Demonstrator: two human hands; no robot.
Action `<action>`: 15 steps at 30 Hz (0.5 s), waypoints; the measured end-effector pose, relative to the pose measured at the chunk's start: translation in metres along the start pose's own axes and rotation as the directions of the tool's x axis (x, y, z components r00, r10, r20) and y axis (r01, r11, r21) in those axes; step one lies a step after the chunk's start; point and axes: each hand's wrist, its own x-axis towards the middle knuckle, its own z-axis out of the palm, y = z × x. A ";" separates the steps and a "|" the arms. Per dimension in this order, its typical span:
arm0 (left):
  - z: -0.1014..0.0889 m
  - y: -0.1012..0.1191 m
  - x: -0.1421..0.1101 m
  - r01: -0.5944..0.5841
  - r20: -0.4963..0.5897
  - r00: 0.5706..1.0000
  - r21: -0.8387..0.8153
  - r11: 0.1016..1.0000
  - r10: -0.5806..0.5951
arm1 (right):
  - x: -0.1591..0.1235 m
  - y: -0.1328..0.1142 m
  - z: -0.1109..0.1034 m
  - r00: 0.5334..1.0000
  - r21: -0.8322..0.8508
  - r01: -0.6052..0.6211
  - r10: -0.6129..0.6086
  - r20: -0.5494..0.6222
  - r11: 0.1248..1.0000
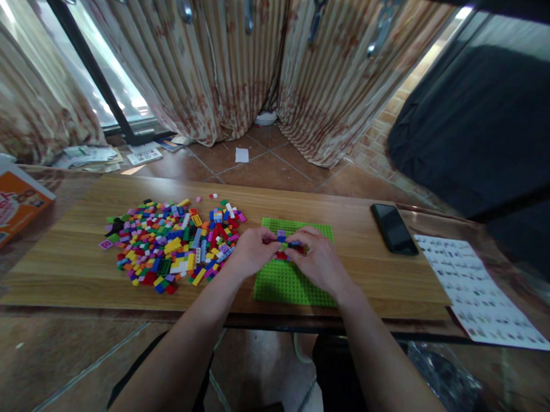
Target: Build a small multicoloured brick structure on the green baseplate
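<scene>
A green studded baseplate [291,284] lies on the wooden board [77,263]. Both my hands meet over its upper middle. My left hand [253,249] is closed, its fingertips pinching a small stack of bricks [286,245] with purple, blue and red pieces. My right hand [317,259] is closed on the same stack from the right. The stack sits at or just above the plate; I cannot tell whether it touches. A large heap of loose coloured bricks [174,244] lies to the left of my left hand.
A black phone [393,228] lies on the board right of the plate. A printed sheet [477,291] sits at the far right. An orange box [8,208] stands at the far left. Curtains and a tiled floor lie beyond.
</scene>
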 end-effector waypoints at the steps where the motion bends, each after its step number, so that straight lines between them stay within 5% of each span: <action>1: 0.000 0.000 0.000 0.001 -0.002 1.000 0.011 1.000 -0.001 | 0.000 0.001 0.000 1.000 0.003 -0.001 0.001 -0.015 1.000; 7: 0.001 -0.001 0.001 0.009 -0.013 1.000 0.080 0.997 -0.008 | 0.003 0.012 0.008 0.980 -0.044 -0.139 0.131 -0.153 0.989; 15: 0.004 -0.001 0.002 0.097 -0.017 0.995 -0.041 0.994 -0.098 | 0.005 0.019 0.015 0.947 0.011 -0.300 0.299 -0.120 0.954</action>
